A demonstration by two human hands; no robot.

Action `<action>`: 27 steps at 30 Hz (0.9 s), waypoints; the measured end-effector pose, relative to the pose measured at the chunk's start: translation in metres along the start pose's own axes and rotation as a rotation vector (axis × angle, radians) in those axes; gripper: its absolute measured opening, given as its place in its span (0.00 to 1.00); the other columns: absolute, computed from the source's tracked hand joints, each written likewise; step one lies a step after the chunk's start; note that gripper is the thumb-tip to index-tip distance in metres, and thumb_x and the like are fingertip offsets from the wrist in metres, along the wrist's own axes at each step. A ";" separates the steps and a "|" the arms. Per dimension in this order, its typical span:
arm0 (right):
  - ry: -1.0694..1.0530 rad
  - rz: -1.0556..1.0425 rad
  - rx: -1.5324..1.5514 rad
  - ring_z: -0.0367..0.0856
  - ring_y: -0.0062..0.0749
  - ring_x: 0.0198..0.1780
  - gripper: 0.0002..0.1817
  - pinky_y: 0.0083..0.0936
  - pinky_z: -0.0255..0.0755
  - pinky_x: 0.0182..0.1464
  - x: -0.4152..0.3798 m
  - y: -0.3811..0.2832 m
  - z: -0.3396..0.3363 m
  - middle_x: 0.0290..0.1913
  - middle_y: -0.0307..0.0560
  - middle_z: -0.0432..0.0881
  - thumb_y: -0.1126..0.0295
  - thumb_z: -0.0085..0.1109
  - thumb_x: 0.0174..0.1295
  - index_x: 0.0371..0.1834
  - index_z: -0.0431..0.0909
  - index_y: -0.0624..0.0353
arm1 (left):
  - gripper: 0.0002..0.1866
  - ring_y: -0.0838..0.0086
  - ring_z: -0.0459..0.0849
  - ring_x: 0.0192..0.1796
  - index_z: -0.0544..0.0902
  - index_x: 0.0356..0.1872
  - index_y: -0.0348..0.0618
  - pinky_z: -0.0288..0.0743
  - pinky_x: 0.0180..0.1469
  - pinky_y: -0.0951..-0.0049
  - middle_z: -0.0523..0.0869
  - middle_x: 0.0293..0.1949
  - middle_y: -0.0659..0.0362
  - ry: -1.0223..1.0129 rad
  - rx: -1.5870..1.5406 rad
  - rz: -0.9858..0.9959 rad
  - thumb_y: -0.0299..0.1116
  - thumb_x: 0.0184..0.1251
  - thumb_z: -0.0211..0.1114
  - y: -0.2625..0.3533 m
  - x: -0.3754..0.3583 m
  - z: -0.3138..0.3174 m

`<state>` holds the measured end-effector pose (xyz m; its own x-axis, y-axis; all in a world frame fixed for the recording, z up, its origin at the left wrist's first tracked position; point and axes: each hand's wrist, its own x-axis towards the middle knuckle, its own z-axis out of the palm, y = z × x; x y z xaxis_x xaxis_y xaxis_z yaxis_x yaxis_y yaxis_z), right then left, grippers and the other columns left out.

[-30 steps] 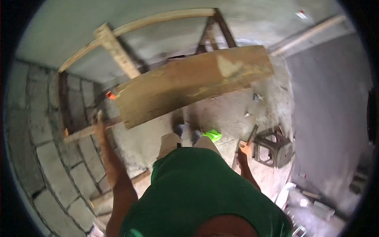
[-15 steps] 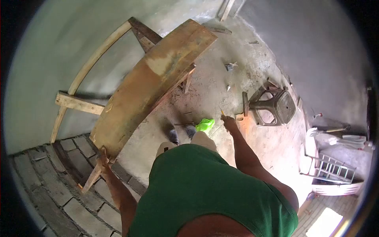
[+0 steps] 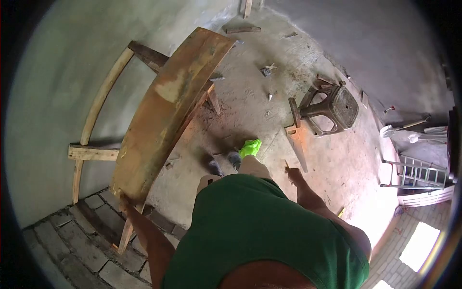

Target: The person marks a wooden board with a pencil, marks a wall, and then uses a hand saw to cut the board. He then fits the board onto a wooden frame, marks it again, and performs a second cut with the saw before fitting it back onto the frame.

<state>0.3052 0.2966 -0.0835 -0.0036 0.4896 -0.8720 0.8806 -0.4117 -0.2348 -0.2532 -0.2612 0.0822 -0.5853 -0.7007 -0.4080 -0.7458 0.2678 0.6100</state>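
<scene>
A long brown wooden board [image 3: 163,106] lies across wooden supports on the left. My left hand [image 3: 126,203] grips the near end of this board, its fingers partly hidden at the edge. Out to the right, over the floor, my right hand [image 3: 294,175] is closed on a thin yellowish pencil-like stick [image 3: 287,164]. Just beyond that hand a handsaw [image 3: 297,143] lies on the floor, its handle beside a small dark wood piece [image 3: 294,112].
A dark plastic stool [image 3: 332,110] lies tipped over at the right. Near my feet is a bright green bag [image 3: 250,147]. A metal ladder [image 3: 417,173] is at the far right, and concrete blocks [image 3: 94,243] are at the lower left.
The view has shifted and turned. My right hand has drawn back from beside the saw handle, and the whole saw now shows. My left hand stays at the board's near end.
</scene>
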 end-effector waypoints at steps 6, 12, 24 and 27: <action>0.054 -0.260 -0.009 0.79 0.35 0.25 0.25 0.34 0.74 0.21 0.028 -0.069 -0.020 0.23 0.47 0.77 0.44 0.53 0.66 0.39 0.83 0.58 | 0.38 0.58 0.78 0.54 0.77 0.58 0.23 0.72 0.59 0.57 0.78 0.59 0.48 -0.196 -0.475 0.579 0.50 0.59 0.74 0.096 -0.052 -0.058; 0.040 -0.415 -0.044 0.68 0.24 0.18 0.21 0.31 0.67 0.19 0.039 -0.110 -0.031 0.18 0.34 0.68 0.46 0.57 0.63 0.37 0.81 0.54 | 0.47 0.60 0.81 0.49 0.76 0.58 0.26 0.75 0.53 0.61 0.83 0.47 0.45 0.206 -0.458 0.926 0.57 0.45 0.80 0.275 -0.222 -0.093; 0.123 -0.099 0.325 0.68 0.27 0.13 0.18 0.32 0.66 0.15 0.025 0.002 -0.020 0.14 0.36 0.69 0.50 0.58 0.63 0.31 0.82 0.53 | 0.45 0.58 0.85 0.53 0.83 0.55 0.43 0.76 0.56 0.62 0.87 0.51 0.48 -0.058 -0.084 1.841 0.70 0.42 0.72 0.434 -0.462 0.143; 0.170 0.085 0.434 0.64 0.24 0.12 0.17 0.29 0.62 0.14 0.010 0.072 -0.020 0.14 0.34 0.68 0.50 0.59 0.63 0.33 0.81 0.54 | 0.41 0.56 0.86 0.50 0.85 0.51 0.47 0.78 0.52 0.59 0.88 0.46 0.50 -0.145 0.111 1.924 0.71 0.43 0.71 0.403 -0.497 0.190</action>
<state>0.3781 0.2874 -0.1006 0.1695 0.5443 -0.8216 0.5945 -0.7214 -0.3553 -0.3237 0.3202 0.4019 -0.5326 0.5902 0.6067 0.8216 0.5325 0.2034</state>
